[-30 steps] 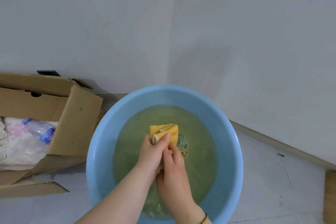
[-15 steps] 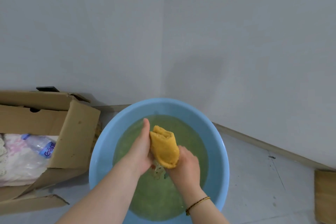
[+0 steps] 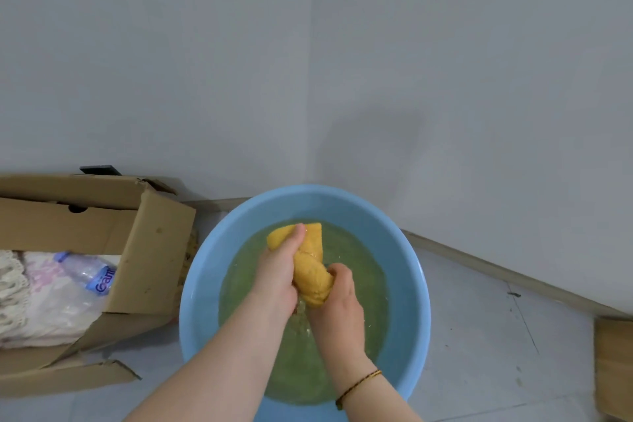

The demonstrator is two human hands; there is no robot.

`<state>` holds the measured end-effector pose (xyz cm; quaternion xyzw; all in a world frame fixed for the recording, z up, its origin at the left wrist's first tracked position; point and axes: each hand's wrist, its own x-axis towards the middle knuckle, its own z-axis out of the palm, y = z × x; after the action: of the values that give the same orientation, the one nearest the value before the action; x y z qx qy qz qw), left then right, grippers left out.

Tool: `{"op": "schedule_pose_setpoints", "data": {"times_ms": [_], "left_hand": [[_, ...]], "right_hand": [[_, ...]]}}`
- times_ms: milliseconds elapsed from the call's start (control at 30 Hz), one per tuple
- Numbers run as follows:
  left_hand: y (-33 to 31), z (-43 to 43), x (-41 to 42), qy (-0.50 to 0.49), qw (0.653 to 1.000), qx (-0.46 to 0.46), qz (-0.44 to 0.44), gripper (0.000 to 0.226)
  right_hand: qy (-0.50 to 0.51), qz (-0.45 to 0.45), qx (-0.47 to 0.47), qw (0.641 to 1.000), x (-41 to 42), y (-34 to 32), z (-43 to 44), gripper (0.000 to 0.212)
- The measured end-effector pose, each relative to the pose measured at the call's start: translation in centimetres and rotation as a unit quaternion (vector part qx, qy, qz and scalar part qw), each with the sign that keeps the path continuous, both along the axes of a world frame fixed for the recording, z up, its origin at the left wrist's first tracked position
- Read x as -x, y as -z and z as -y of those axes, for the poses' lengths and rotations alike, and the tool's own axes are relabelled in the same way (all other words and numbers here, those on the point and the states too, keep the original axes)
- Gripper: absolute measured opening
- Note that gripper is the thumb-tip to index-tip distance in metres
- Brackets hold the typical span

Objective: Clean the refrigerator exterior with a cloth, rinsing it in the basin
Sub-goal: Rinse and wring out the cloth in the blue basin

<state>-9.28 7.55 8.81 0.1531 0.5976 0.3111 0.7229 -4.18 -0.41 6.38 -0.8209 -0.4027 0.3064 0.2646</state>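
Above the basin (image 3: 416,284), the twisted cloth (image 3: 310,265) was clamped in both closed grips, its long axis run from the left hand (image 3: 279,271) at the far end to the right hand (image 3: 339,305) nearest the person.

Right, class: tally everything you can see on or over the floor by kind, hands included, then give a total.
Hands: 2, left and right
Yellow cloth: 1
Blue basin: 1
Cardboard boxes: 2, and
Plastic bottle: 1
Total: 7

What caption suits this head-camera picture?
Both hands, left hand and right hand, wring a yellow cloth over a blue basin of water.
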Motion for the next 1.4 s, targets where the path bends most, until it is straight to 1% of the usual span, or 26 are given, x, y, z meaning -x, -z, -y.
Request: {"op": "schedule_pose_setpoints", "data": {"times_ms": [33, 67, 100, 167, 267, 333, 400, 467, 533, 600, 633, 667, 700, 733, 767, 800, 867, 933, 1000, 1033, 1133, 1200, 1233, 1300, 1333, 1400], "left_hand": [[-0.2, -0.2, -0.1, -0.002, 1.0, -0.003, 0.001, 0.029], [-0.3, -0.3, -0.1, -0.005, 1.0, 0.003, 0.001, 0.029], [-0.5, -0.4, -0.1, -0.007, 1.0, 0.012, 0.003, 0.031], [-0.8, -0.7, 0.0, -0.014, 0.999, 0.02, 0.032, 0.043], [-0.7, -0.6, 0.3, -0.006, 0.994, 0.04, 0.099, 0.058], [-0.5, -0.5, 0.8, 0.039, 0.99, 0.046, 0.124, 0.066], [-0.4, -0.3, 1.7, 0.087, 0.984, 0.039, 0.151, 0.075], [-0.8, -0.5, 2.7, 0.128, 0.974, 0.034, 0.182, 0.074], [-1.5, -0.8, 3.4, 0.159, 0.97, 0.029, 0.179, 0.06], [-2.1, -1.3, 3.9, 0.187, 0.968, 0.004, 0.166, 0.034], [-2.3, -1.6, 4.2, 0.219, 0.962, -0.013, 0.161, 0.02], [-2.4, -1.8, 4.6, 0.265, 0.953, -0.024, 0.148, 0.021], [-2.3, -2.0, 4.9, 0.328, 0.936, -0.026, 0.124, 0.042], [-2.3, -2.2, 5.2, 0.405, 0.91, -0.019, 0.09, 0.062], [-2.5, -2.1, 5.3, 0.484, 0.873, -0.007, 0.057, 0.071], [-3.1, -1.9, 5.2, 0.555, 0.831, -0.001, 0.032, 0.066], [-4.0, -1.4, 4.5, 0.657, 0.753, -0.015, -0.026, 0.041], [-4.2, -1.4, 3.9, 0.723, 0.666, -0.09, -0.16, 0.049], [-4.3, -1.4, 3.2, 0.74, 0.573, -0.176, -0.306, 0.059], [-4.4, -1.2, 2.8, 0.729, 0.538, -0.206, -0.37, 0.055], [-4.3, 0.0, 2.5, 0.672, 0.444, -0.296, -0.514, 0.036], [-3.6, 0.4, 2.9, 0.647, 0.391, -0.378, -0.534, 0.034], [-3.4, 0.4, 3.3, 0.641, 0.365, -0.414, -0.534, 0.035], [-3.3, 0.4, 3.7, 0.642, 0.312, -0.464, -0.525, 0.033], [-3.3, 0.4, 3.8, 0.648, 0.294, -0.479, -0.514, 0.032], [-3.7, 0.7, 3.8, 0.655, 0.29, -0.493, -0.494, 0.029]], "right_hand": [[0.028, -0.094, 0.04, 0.994, 0.1, -0.1, -0.3, 0.053], [0.03, -0.14, 0.052, 0.988, 0.1, -0.1, -0.6, 0.056], [0.015, -0.17, 0.056, 0.984, -0.1, -0.2, -1.1, 0.05], [-0.043, -0.207, 0.079, 0.974, -0.9, -0.7, -1.8, 0.02], [-0.129, -0.267, 0.147, 0.944, -2.6, -1.3, -2.1, 0.021], [-0.2, -0.266, 0.194, 0.923, -3.4, -2.2, -2.3, 0.02], [-0.277, -0.165, 0.229, 0.918, -3.8, -2.9, -2.5, 0.013], [-0.333, 0.011, 0.199, 0.921, -4.0, -3.1, -2.8, 0.004], [-0.347, 0.228, 0.042, 0.908, -4.1, -2.0, -2.6, 0.017], [-0.351, 0.344, -0.05, 0.87, -4.1, -1.5, -2.4, 0.033], [-0.333, 0.384, -0.095, 0.856, -4.4, -1.3, -2.3, 0.032], [-0.324, 0.42, -0.127, 0.838, -4.8, -1.5, -2.3, 0.025], [-0.313, 0.458, -0.161, 0.816, -5.2, -1.8, -2.3, 0.019], [-0.309, 0.484, -0.19, 0.796, -5.3, -2.3, -2.4, 0.024], [-0.316, 0.501, -0.213, 0.777, -5.4, -2.5, -2.5, 0.032], [-0.328, 0.513, -0.221, 0.762, -5.3, -3.0, -2.7, 0.032], [-0.385, 0.501, -0.183, 0.753, -4.6, -4.1, -3.1, 0.015], [-0.428, 0.478, -0.111, 0.759, -4.1, -4.2, -3.5, 0.024], [-0.418, 0.46, -0.072, 0.78, -3.5, -4.9, -3.9, 0.039], [-0.403, 0.457, -0.055, 0.791, -3.1, -5.4, -4.0, 0.041], [-0.395, 0.364, 0.099, 0.837, -2.3, -6.7, -4.2, 0.023], [-0.374, 0.254, 0.203, 0.869, -1.8, -6.8, -4.0, 0.016], [-0.359, 0.205, 0.211, 0.886, -1.8, -6.9, -3.7, 0.011], [-0.304, 0.083, 0.223, 0.922, -2.1, -6.5, -3.0, 0.017], [-0.278, 0.019, 0.235, 0.931, -2.3, -6.5, -2.7, 0.019], [-0.258, -0.052, 0.247, 0.933, -2.6, -7.1, -2.1, 0.021]]}}
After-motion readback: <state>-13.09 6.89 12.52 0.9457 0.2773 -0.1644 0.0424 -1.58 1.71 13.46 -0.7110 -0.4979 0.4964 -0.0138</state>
